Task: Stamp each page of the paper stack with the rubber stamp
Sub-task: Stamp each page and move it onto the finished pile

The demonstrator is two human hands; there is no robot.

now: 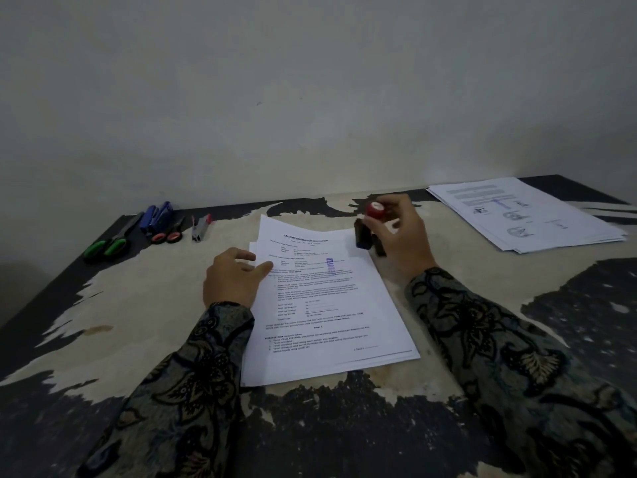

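A stack of printed white pages (331,305) lies in the middle of the worn table (138,322). The top page carries a blue stamp mark (331,265) near its upper right. My left hand (234,277) rests flat on the stack's left edge, fingers spread on the paper. My right hand (400,236) holds a rubber stamp (367,229) with a red knob and black body, just off the stack's upper right corner, its base at or near the table. A small dark object beside the stamp is partly hidden by my fingers.
A second pile of printed pages (524,215) lies at the back right. At the back left are green-handled scissors (107,244), a blue stapler (157,217), red-handled scissors (169,236) and a small staple remover (200,227). A wall stands behind the table.
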